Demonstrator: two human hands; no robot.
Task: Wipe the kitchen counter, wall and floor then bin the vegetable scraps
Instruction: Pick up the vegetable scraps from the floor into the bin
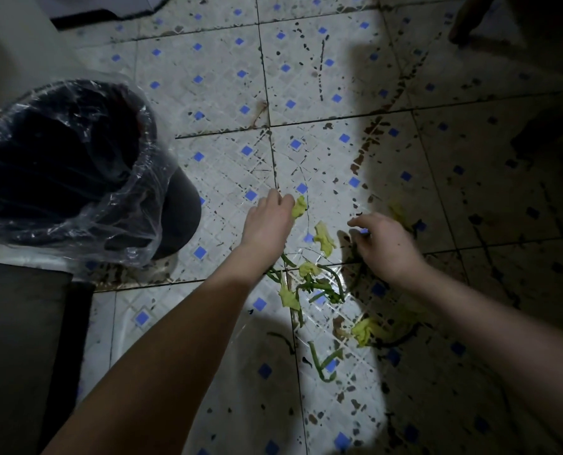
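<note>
One yellow-green leaf (pixel 300 206) is pinched by the left hand (pixel 268 221), right hand (pixel 385 246) loosely curled above scraps (pixel 323 239).

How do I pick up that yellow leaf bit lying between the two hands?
Pinch the yellow leaf bit across its narrow width, from straight above. It seems to lie long and flat on the floor, so a side grip would probably find no raised edge.

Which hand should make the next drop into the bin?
Left, probably: the left hand already pinches a yellow-green leaf scrap and lies nearer the black plastic-lined bin; the right hand holds nothing.
</note>
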